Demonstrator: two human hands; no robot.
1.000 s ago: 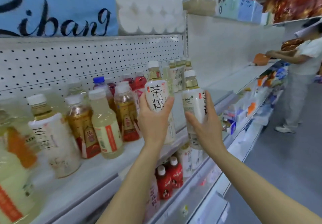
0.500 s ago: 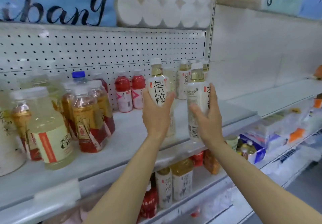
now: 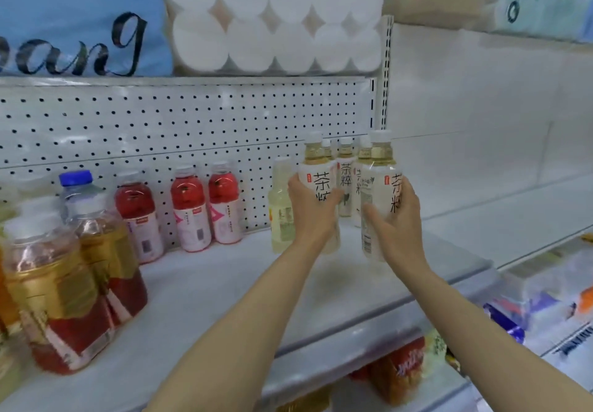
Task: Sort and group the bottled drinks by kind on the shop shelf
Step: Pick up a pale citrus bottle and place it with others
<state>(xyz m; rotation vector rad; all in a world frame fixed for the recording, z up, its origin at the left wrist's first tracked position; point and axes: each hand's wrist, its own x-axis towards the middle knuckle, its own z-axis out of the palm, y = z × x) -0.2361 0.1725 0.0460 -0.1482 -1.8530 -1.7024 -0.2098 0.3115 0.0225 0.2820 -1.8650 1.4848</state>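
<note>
Each of the hands is wrapped round a white-labelled pale tea bottle: left hand (image 3: pixel 313 212) on one (image 3: pixel 317 183), right hand (image 3: pixel 396 219) on another (image 3: pixel 382 187), just before matching bottles (image 3: pixel 346 167) at the white shelf's (image 3: pixel 224 283) pegboard (image 3: pixel 160 122). A pale yellow bottle (image 3: pixel 280 206) stands beside them, red drinks (image 3: pixel 205 206) further left.

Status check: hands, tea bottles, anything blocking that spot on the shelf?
Left hand and right hand each grip a tea bottle. Both bottles near the matching tea group at the back. Pale yellow bottle stands just left; shelf to the right open.
</note>
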